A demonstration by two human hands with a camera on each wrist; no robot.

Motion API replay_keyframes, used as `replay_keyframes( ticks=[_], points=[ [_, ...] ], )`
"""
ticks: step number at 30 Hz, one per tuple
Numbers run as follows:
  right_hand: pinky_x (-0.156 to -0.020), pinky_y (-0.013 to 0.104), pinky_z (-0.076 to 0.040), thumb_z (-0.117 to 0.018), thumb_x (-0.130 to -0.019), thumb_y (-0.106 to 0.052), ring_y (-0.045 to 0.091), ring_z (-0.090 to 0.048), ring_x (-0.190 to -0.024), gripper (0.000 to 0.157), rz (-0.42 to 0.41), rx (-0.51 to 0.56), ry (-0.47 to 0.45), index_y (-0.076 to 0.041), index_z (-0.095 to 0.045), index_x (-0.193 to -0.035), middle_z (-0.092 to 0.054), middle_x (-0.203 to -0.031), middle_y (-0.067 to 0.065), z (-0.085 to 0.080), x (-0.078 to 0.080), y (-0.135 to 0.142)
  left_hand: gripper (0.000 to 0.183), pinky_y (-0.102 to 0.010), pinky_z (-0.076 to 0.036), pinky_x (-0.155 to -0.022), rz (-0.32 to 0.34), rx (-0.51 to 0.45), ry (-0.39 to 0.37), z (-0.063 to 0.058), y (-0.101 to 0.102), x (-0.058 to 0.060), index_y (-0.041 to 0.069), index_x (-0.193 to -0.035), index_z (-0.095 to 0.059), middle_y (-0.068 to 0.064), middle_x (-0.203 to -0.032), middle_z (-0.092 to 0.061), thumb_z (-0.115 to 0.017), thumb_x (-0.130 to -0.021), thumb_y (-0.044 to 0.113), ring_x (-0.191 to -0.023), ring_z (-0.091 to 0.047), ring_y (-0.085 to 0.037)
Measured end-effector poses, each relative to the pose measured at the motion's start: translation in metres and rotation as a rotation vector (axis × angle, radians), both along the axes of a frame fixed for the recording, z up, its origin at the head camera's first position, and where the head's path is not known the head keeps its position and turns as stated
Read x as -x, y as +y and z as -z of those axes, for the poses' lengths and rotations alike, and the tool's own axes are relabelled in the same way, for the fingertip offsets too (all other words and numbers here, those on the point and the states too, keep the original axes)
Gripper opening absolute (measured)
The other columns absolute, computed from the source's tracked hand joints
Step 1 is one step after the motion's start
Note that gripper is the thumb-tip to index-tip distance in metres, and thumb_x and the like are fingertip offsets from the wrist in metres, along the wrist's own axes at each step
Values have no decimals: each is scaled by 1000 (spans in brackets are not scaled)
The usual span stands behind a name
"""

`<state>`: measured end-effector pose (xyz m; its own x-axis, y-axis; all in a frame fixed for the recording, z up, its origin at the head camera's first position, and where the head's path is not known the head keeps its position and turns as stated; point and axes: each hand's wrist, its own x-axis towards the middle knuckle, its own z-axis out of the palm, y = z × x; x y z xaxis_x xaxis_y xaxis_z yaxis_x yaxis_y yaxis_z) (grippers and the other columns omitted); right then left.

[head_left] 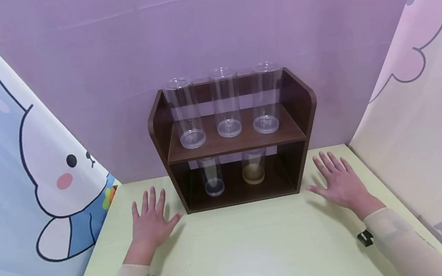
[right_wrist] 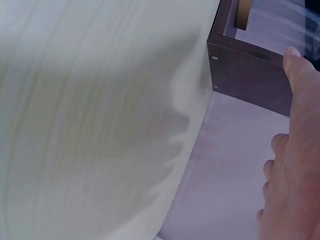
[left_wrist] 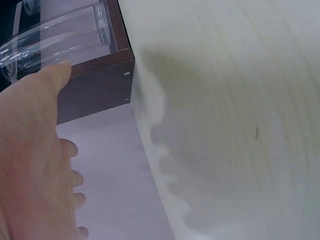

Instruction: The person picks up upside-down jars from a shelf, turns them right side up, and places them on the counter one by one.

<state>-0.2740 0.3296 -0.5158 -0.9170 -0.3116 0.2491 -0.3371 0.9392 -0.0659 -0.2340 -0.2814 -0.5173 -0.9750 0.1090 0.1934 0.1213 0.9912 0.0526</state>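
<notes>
Five fingers of your left hand (head_left: 151, 222) spread apart over the pale surface (head_left: 232, 244), just beside a rack (head_left: 241, 142) standing on it. That rack is dark brown and two-tiered, its upper front corners rounded. Its upper shelf bears three tall, clear cylinders (head_left: 226, 103), upright and spaced apart; below stand a dark-based cylinder (head_left: 212, 177), then a tan-based cylinder (head_left: 254, 168), both see-through. Near the rack's right side, your right hand (head_left: 341, 186) also spreads its fingers apart.
</notes>
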Motion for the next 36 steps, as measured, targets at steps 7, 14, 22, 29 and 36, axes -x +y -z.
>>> replay_keyframes(
  ticks=[7, 14, 22, 29, 36],
  points=[
    [-128, 74, -19, -63, -101, -72, 52, -22, -164, 104, -6, 18, 32, -3, -33, -172, -30, -176, 28, -4, 0, -4, 99, -81, -12, -127, 29, -45, 35, 0, -1, 2, 7, -173, -34, -31, -177, -23, -63, -102, 69, -164, -19, -53],
    [-124, 74, -30, -70, -100, -67, 56, -34, -157, 102, -14, 112, 39, -2, -37, -171, -38, -171, 31, 1, 3, -4, 95, -80, -20, -124, 67, -163, 82, 6, -4, 4, 5, -170, -39, -30, -174, -33, -67, -102, 65, -158, -31, -54],
    [-119, 77, -33, -78, -102, -50, 59, -39, -151, 91, -18, 438, -34, -2, -38, -169, -44, -165, 34, 4, 5, -6, 87, -71, -32, -125, 125, -564, 62, 10, -1, 4, 2, -169, -38, -27, -170, -41, -75, -105, 48, -156, -38, -51],
    [-117, 72, -39, -79, -105, -32, 53, -47, -147, 76, -44, 658, -44, 2, -46, -164, -51, -161, 29, 5, 4, -11, 83, -67, -36, -125, 97, -818, 27, 12, 4, 2, 3, -170, -36, -24, -171, -42, -77, -107, 38, -155, -41, -47],
    [-115, 50, -50, -78, -106, -22, 48, -55, -143, 66, -65, 788, -45, 2, -51, -161, -55, -160, 26, 5, 5, -16, 73, -62, -39, -125, 138, -1025, 57, 14, 9, 4, 1, -166, -41, -21, -169, -45, -79, -105, 18, -156, -43, -43]
  ],
)
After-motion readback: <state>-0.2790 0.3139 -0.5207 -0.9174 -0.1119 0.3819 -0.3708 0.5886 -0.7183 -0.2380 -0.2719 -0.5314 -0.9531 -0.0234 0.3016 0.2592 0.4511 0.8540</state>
